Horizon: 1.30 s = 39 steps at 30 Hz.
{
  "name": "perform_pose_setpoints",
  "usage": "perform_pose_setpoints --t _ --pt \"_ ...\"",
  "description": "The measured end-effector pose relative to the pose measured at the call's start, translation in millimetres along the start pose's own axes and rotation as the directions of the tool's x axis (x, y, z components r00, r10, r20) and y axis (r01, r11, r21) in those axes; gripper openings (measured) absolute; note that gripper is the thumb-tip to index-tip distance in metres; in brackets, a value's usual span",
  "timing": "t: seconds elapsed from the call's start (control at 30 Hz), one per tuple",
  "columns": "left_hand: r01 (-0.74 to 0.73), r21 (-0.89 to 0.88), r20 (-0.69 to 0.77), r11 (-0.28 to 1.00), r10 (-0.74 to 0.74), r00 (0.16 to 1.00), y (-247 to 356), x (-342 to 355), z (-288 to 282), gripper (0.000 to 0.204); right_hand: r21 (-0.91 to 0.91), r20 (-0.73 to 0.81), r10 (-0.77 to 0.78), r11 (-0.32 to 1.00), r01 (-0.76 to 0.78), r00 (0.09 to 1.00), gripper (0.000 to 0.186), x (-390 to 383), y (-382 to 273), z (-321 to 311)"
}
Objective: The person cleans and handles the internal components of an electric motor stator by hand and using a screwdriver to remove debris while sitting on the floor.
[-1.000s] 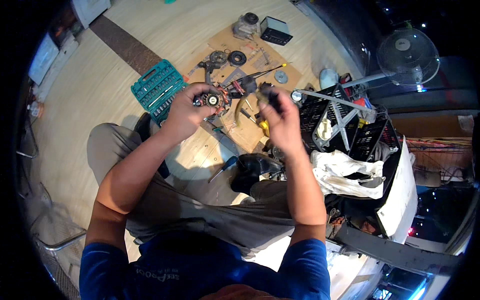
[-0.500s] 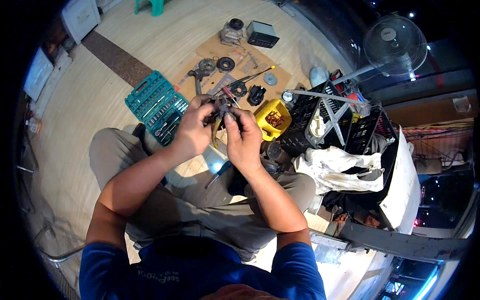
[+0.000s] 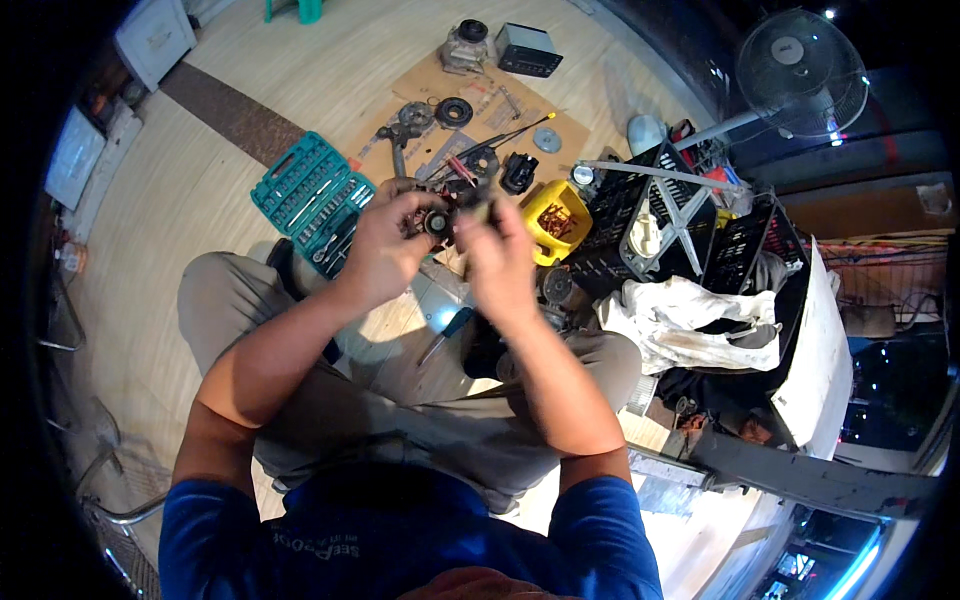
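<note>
My left hand (image 3: 382, 245) is closed around a small dark, round metal part (image 3: 436, 222), which has a lighter ring at its centre. My right hand (image 3: 500, 258), smeared by motion, is curled just right of that part. A dark tool, seemingly the pliers (image 3: 474, 203), shows blurred at its fingertips. Beyond my hands a red-handled screwdriver (image 3: 461, 170) lies on a cardboard sheet (image 3: 375, 150), along with a hammer (image 3: 398, 150). To the right of my right hand, a yellow container (image 3: 551, 250) holds copper-coloured pieces. Another screwdriver (image 3: 447, 333) rests on the floor between my legs.
An open green socket set (image 3: 300, 190) lies to the left. Round metal parts (image 3: 453, 112), a grey boxy unit (image 3: 528, 50) and a metal housing (image 3: 464, 50) are farther off. Black crates (image 3: 640, 200), a white cloth (image 3: 680, 325) and a standing fan (image 3: 800, 75) occupy the right.
My right hand has turned and moved slightly right, drawing away from the part. The yellow plier handles no longer hang below the hands. The part's round ringed face now shows.
</note>
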<state>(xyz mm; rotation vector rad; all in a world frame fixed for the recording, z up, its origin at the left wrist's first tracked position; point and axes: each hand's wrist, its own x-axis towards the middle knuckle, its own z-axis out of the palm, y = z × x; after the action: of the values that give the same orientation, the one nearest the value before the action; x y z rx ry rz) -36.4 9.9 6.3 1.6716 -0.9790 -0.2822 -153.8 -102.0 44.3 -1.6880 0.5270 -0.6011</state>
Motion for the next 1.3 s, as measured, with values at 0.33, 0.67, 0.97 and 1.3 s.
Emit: perform_pose_setpoints --t 0.33,0.67,0.97,1.3 --pt "0.322 -0.478 0.107 0.817 -0.31 0.945 -0.4 12.9 -24.4 0.035 -0.646 0.2 -0.212 0.706 0.291 0.957 0.038 4.1 -7.6 -42.7" --pt "0.287 -0.443 0.106 0.849 -0.269 0.957 -0.5 11.1 -21.6 0.037 -0.818 0.345 -0.337 0.351 0.457 0.876 0.048 -2.3 -6.2 -36.5" --pt "0.198 -0.252 0.032 0.947 -0.197 0.98 13.3 8.4 -22.3 0.038 -0.812 0.364 -0.31 0.356 0.462 0.878 0.047 -3.7 -4.0 -33.0" --pt "0.157 -0.18 -0.022 0.971 -0.163 0.986 12.9 7.7 -25.9 0.037 -0.798 0.403 -0.314 0.34 0.498 0.86 0.048 -1.3 -6.3 -35.4"
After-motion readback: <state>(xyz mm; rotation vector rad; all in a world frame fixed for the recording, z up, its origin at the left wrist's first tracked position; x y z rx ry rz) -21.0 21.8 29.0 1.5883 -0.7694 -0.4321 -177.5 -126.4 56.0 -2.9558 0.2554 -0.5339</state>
